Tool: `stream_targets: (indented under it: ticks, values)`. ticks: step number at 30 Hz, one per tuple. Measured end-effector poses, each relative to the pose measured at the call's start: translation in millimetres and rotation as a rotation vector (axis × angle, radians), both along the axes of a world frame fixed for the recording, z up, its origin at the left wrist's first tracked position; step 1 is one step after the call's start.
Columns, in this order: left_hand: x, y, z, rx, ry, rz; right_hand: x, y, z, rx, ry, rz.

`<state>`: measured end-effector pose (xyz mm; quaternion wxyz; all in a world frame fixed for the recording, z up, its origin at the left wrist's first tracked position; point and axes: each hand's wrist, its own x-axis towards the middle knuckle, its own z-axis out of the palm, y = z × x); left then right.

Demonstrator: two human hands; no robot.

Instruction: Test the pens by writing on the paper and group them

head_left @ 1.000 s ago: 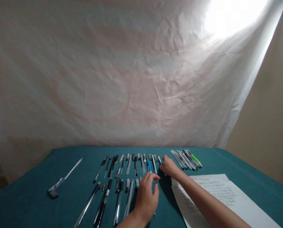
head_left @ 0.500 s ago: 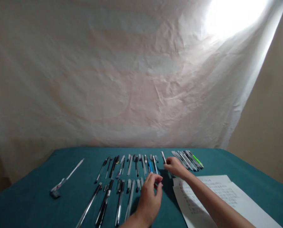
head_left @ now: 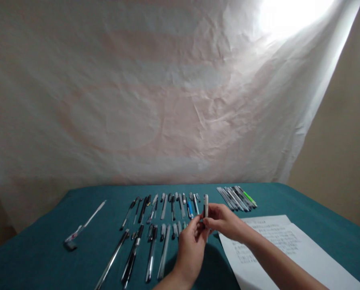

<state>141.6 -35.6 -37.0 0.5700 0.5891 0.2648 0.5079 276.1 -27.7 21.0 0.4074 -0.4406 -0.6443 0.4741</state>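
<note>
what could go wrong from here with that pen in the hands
The upright pen is pinched in the fingertips of the right hand, with the left hand close against its lower part, so it might slip and drop onto the table.

The left wrist is right beside the near row of pens; a sideways move could knock them out of line.

The right forearm lies across the view of the papers; lowered, it might drag or crease them.

Left lane: left open between slim, dark-ended white stick and rows of clear-and-black plastic pens.
Centre: obstructed by left hand, right hand and upright white pen.
</note>
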Motion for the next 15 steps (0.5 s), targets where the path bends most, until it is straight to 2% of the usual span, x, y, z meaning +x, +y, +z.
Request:
stream_targets:
  ticks: [8, 11, 15]
  values:
    - [-1, -14, 3.1, 0.121, 0.195, -0.013, 38, -6, 43.4, 0.245, 0.168, -0.382]
    - [-1, -15, 4.3, 0.127, 0.231, 0.001, 49, -7, 48.4, 0.270, 0.164, -0.441]
    - [0, -15, 4.6, 0.129, 0.243, 0.004, 53, -5, 46.2, 0.272, 0.140, -0.459]
